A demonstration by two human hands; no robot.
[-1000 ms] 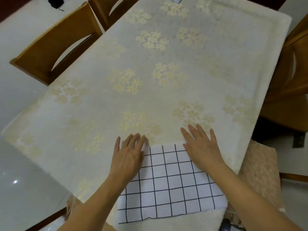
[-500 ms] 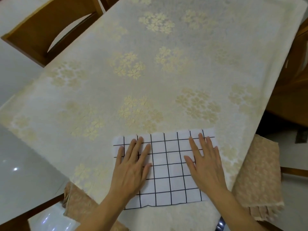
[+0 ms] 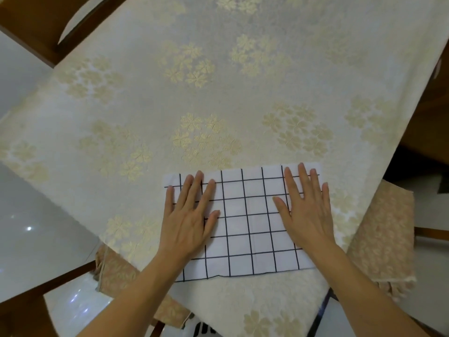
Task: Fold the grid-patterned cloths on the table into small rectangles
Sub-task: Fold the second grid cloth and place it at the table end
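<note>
Grid cloth [image 3: 247, 222] lower centre of frame, flat on floral tablecloth [image 3: 218, 93]. Left hand [image 3: 188, 215] and right hand [image 3: 306, 210] both pressing it, fingers straight and spread, gripping nothing.

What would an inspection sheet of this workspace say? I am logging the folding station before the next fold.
Surface: table under a cream tablecloth with gold flower clusters.
Job's things: white cloth with a black grid, lying flat as a rectangle near the table's front edge.
Clutter: nothing seen.
Grippers: left hand and right hand press flat on the cloth, fingers straight.
Cables: nothing seen.
Surroundings: wooden chair at far left, beige patterned chair cushion at right, glossy pale floor.
</note>
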